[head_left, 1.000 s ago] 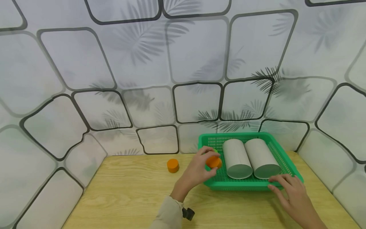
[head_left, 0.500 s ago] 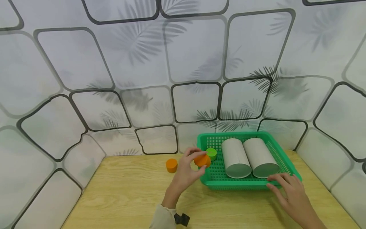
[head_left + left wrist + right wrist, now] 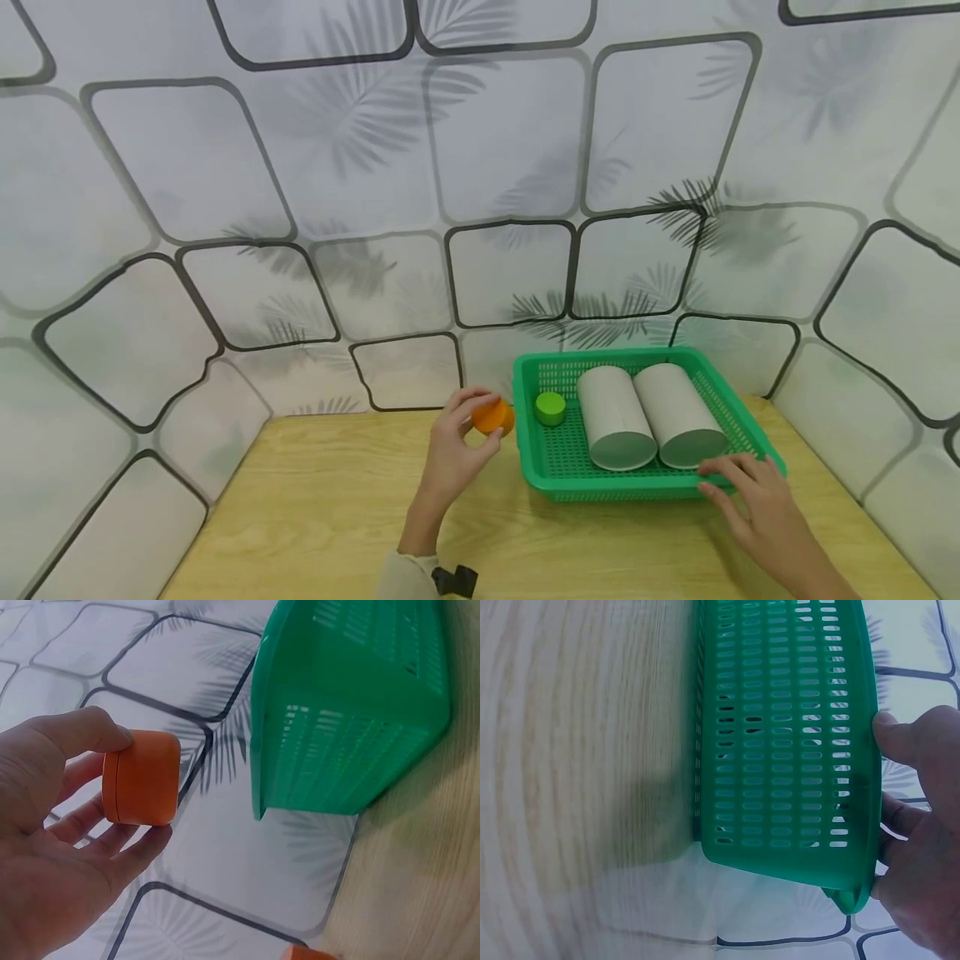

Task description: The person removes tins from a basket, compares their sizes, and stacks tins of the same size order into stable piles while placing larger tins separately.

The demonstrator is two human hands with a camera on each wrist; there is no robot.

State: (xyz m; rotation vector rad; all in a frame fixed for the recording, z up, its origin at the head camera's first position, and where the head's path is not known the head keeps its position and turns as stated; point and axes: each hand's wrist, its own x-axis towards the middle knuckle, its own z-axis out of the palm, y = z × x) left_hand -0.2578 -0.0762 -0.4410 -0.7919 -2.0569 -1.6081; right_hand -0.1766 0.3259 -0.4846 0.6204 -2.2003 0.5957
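In the head view my left hand [image 3: 453, 446] pinches a small orange round container [image 3: 492, 417] between thumb and fingertips, just left of the green basket [image 3: 615, 483]. The left wrist view shows a lid seam around this orange container [image 3: 146, 778]. Part of a second orange piece [image 3: 307, 953] peeks in at that view's lower edge; my left hand covers its place in the head view. At the basket's front right, my right hand [image 3: 757, 508] grips the rim, thumb outside and fingers over it. Inside the basket stands a small green round container [image 3: 550, 409].
Two white cylinders [image 3: 615, 412] lie side by side in the basket, their flat ends facing me. The basket stands on a wooden table [image 3: 322, 500] close to the patterned back wall [image 3: 510, 183]. More patterned wall rises at both sides.
My left hand has moved left with the orange container, from over the basket's left side to outside it. The green container has come into view. My right hand stays at the rim.
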